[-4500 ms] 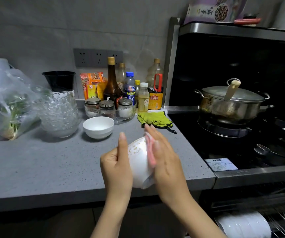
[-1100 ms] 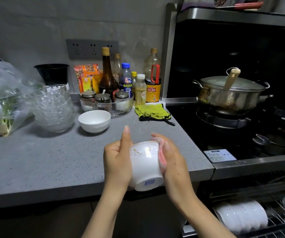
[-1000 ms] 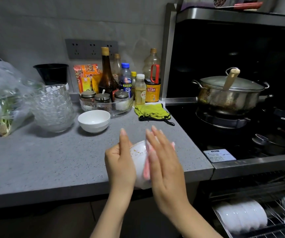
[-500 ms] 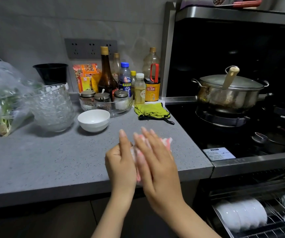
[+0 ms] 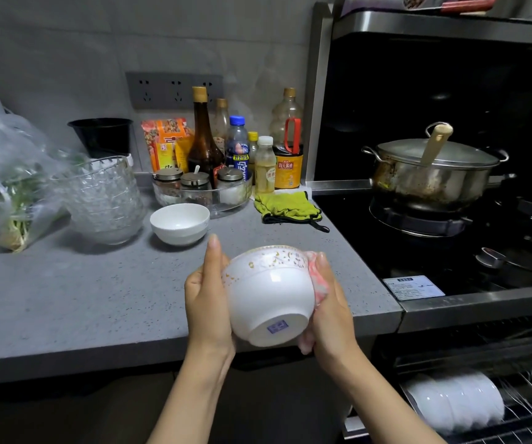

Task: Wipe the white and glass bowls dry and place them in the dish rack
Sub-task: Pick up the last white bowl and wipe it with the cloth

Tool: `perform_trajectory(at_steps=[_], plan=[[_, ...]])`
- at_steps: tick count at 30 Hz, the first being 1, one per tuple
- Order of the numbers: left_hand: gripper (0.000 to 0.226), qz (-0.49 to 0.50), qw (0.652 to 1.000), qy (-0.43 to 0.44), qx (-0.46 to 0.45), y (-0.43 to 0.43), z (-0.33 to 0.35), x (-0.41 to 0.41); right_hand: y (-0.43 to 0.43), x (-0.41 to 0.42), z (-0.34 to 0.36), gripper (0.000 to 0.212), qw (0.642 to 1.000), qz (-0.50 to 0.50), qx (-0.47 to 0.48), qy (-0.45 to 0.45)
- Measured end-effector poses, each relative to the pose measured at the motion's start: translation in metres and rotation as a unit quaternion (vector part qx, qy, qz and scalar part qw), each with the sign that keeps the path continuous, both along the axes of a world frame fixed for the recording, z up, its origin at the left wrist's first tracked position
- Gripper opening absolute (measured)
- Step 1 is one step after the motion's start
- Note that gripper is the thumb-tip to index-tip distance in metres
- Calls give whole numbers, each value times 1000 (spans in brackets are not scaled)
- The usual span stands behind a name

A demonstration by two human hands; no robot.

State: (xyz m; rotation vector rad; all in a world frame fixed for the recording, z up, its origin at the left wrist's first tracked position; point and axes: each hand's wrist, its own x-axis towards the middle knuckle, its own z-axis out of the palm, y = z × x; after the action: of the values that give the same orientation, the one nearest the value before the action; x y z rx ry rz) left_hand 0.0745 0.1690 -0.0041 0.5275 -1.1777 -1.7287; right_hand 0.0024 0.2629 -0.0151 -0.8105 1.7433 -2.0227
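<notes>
One glossy gold-flecked white bowl [image 5: 269, 302] is held above the front edge of the speckled grey counter [image 5: 66, 299], tipped so that its round foot, marked in blue, faces the camera. It is gripped on one side by the left hand [image 5: 208, 296], thumb straight up, and on the other by the right hand [image 5: 332, 312], whose curled fingers press one pink cloth [image 5: 318, 277] against its wall. One plain white bowl [image 5: 180, 223] is set upright on the counter beside one stack of ribbed glass bowls [image 5: 104, 200], too nested to be counted. A row of white bowls is stood on edge in the wire dish rack [image 5: 521, 424].
</notes>
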Motion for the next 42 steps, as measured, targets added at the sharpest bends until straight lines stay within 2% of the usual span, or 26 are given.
perform_trajectory(at_steps=[4, 6, 8, 9, 11, 13, 15, 17, 19, 23, 27, 29, 31, 33, 35, 36, 37, 39, 40, 42], plan=[[52, -28, 999, -35, -31, -8, 3, 2, -1, -10, 1, 60, 1000, 19, -5, 10], [57, -58, 993, -92, -54, -10, 7, 2, 0, -14, 2, 70, 999, 28, -34, 21], [59, -96, 979, -166, -68, -14, 8, 2, -1, -18, 3, 92, 995, 38, -86, 18], [60, -124, 969, -199, -79, -17, 7, 2, -1, -21, 3, 96, 992, 43, -118, 9], [75, -193, 943, -250, -109, -22, 5, 4, -2, -28, 4, 87, 986, 40, -156, 30], [93, -258, 916, -282, -126, -22, 5, 7, -1, -32, 5, 64, 981, 2, -134, 141], [92, -324, 889, -301, -124, -19, 7, 9, 2, -33, 7, 51, 963, -24, -120, 241], [92, -374, 876, -290, -97, -17, 12, 10, 4, -32, 7, 46, 943, -41, -122, 307], [91, -394, 881, -258, -51, -19, 12, 8, 4, -34, 4, 47, 919, -57, -123, 369], [66, -400, 900, -169, 38, -22, 6, 6, 4, -43, 1, 48, 887, -48, -112, 445], [72, -409, 900, -107, 107, -27, -4, 6, 9, -46, 5, 51, 907, -18, -52, 418], [66, -392, 909, -98, 102, -26, -7, 5, 11, -47, 11, 49, 908, 0, 4, 419], [56, -352, 926, -116, 73, -23, -11, 2, 7, -45, 13, 49, 874, 12, 111, 474], [43, -308, 941, -138, 29, -18, -14, -2, 2, -39, 8, 44, 800, -22, 207, 563], [39, -263, 953, -153, -6, -15, -18, -6, -1, -34, 3, 36, 728, -64, 241, 639], [39, -244, 957, -154, -16, -14, -19, -8, -2, -32, 5, 32, 709, -49, 258, 655], [39, -228, 961, -155, -25, -14, -21, -9, 0, -31, 8, 34, 707, -4, 281, 649], [41, -203, 966, -156, -40, -14, -25, -10, 9, -34, 16, 54, 722, 101, 322, 604], [42, -194, 968, -151, -42, -15, -27, -9, 13, -37, 17, 62, 707, 119, 319, 621], [41, -179, 974, -135, -31, -16, -27, -9, 19, -41, 16, 67, 638, 110, 304, 698]])
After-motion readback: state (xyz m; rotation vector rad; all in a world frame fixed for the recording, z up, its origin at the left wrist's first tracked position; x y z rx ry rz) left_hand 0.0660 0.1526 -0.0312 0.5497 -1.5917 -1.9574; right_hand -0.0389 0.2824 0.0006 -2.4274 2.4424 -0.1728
